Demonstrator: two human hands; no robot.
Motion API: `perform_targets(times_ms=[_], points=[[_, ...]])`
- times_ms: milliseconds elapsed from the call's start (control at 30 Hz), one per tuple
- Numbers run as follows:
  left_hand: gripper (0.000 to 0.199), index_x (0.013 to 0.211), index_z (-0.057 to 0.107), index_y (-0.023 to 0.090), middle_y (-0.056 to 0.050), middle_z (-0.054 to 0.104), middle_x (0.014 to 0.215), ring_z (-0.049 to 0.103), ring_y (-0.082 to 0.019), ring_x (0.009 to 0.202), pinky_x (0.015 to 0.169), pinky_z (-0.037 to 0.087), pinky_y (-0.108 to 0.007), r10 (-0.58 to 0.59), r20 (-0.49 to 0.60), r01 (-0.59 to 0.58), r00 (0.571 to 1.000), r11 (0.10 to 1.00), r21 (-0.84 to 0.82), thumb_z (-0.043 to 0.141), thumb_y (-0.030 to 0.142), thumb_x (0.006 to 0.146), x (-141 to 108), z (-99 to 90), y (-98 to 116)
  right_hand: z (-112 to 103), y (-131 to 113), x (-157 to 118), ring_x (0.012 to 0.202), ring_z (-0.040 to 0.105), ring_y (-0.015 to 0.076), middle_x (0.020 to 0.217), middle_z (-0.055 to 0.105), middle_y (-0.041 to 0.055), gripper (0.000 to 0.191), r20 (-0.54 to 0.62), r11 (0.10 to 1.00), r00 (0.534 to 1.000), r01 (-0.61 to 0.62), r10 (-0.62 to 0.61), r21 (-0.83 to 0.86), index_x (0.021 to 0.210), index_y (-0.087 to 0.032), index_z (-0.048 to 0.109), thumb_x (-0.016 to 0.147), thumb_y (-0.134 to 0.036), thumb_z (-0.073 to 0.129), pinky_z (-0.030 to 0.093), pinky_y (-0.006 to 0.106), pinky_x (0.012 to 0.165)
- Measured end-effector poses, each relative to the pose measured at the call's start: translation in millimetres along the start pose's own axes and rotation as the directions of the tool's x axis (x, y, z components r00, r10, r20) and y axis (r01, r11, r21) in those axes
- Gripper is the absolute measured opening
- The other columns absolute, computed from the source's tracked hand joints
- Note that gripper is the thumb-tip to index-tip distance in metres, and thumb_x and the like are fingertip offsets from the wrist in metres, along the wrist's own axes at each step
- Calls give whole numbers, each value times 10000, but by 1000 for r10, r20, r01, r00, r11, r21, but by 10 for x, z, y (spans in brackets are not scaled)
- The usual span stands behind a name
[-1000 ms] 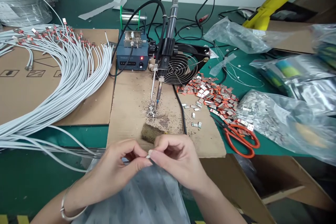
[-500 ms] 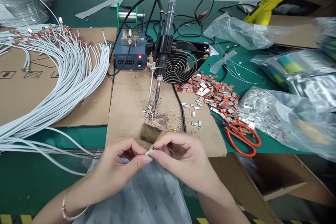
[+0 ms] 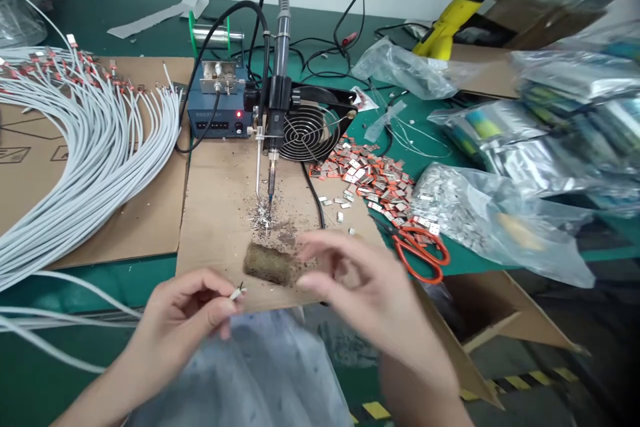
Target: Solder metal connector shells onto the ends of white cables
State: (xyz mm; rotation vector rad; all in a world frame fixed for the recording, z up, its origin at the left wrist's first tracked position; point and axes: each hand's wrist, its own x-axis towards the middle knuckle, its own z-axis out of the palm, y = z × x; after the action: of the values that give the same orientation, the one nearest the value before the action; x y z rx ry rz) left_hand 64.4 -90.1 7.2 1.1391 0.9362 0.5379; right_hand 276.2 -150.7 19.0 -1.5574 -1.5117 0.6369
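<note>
My left hand (image 3: 187, 320) pinches the end of a white cable (image 3: 237, 293) between thumb and fingertips, with short thin wires poking up from its tip. My right hand (image 3: 363, 290) is blurred but has thumb and fingers apart, with nothing seen between them. Just left of its fingertips lies a brown sponge block (image 3: 267, 263) on the cardboard sheet (image 3: 215, 213). Beyond it a soldering iron (image 3: 278, 100) points tip-down in its stand, above scattered solder bits (image 3: 263, 217). A few loose metal connector pieces (image 3: 340, 217) lie past my right hand.
Orange-and-silver connectors (image 3: 370, 177) form a pile at right, beside orange-handled scissors (image 3: 420, 250) and a clear bag of metal parts (image 3: 450, 197). Behind stand a blue soldering station (image 3: 220, 120), a fan (image 3: 307, 133) and a solder spool (image 3: 213, 35). Bundled white cables (image 3: 130, 147) fill the left.
My right hand has let go of the cable end and moved right, its fingers spreading. My left hand keeps its pinch, now farther from the right. The view has shifted, uncovering the sponge.
</note>
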Motion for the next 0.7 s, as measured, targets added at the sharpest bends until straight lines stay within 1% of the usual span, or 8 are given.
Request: perform_targets(times_ms=[67,100,133,200,300,400,567,700], points=[[179,689,713,192,-4,632,575,448,-64,433,417,355,-166,4,4,-4,1000,1000,-5,705,370,710,-13,-91,16,-346,152,157,524,495,133,741,668,32,163,-190,949,982,-50,-11,-312,954,-211,662,810,-274,617,385,269,522],[209,697,730,199,-10,624,558,426,-65,434,402,329,-164,9,32,-9,999,1000,-9,698,404,710,-14,-131,22,-488,241,252,499,499,138,690,666,34,142,-231,880,973,-101,-11,-464,910,-191,674,804,-263,612,380,279,522],[237,698,741,200,-17,611,541,416,-68,439,392,308,-162,17,71,-16,997,1000,-15,688,431,713,-9,-165,26,-598,332,353,490,512,150,656,663,41,130,-241,797,970,-137,-11,-588,870,-173,684,800,-249,605,375,288,521],[253,697,746,196,-26,602,549,421,-68,453,391,297,-154,19,158,-14,987,999,-29,671,435,731,16,-218,27,-710,497,557,515,555,176,649,673,54,147,-137,665,991,-99,-5,-740,840,-158,699,805,-213,568,385,293,526],[195,718,729,192,-24,624,637,467,-60,471,442,366,-154,-26,270,37,963,999,-37,663,371,760,72,-269,19,-655,644,796,623,613,194,758,707,62,215,-6,625,999,16,-34,-780,872,-167,710,844,-205,500,420,295,596],[154,728,706,186,-10,621,676,529,-67,506,520,428,-173,-55,299,62,953,998,-12,652,321,779,113,-305,2,-505,661,925,793,624,230,882,705,91,259,106,580,992,125,-66,-805,940,-167,710,862,-191,464,422,308,685],[138,675,665,169,23,557,617,528,-65,502,508,423,-160,-41,177,36,983,999,31,687,285,745,95,-304,-12,-355,612,1031,771,609,274,794,673,156,289,197,477,980,191,-38,-858,883,-111,713,857,-151,428,389,330,629],[177,638,635,162,35,507,590,466,-62,468,455,415,-164,-11,104,3,995,997,78,681,302,736,86,-226,62,-352,613,1095,720,610,266,787,663,171,266,205,463,978,197,-34,-864,812,-90,687,837,-126,425,380,326,597]])
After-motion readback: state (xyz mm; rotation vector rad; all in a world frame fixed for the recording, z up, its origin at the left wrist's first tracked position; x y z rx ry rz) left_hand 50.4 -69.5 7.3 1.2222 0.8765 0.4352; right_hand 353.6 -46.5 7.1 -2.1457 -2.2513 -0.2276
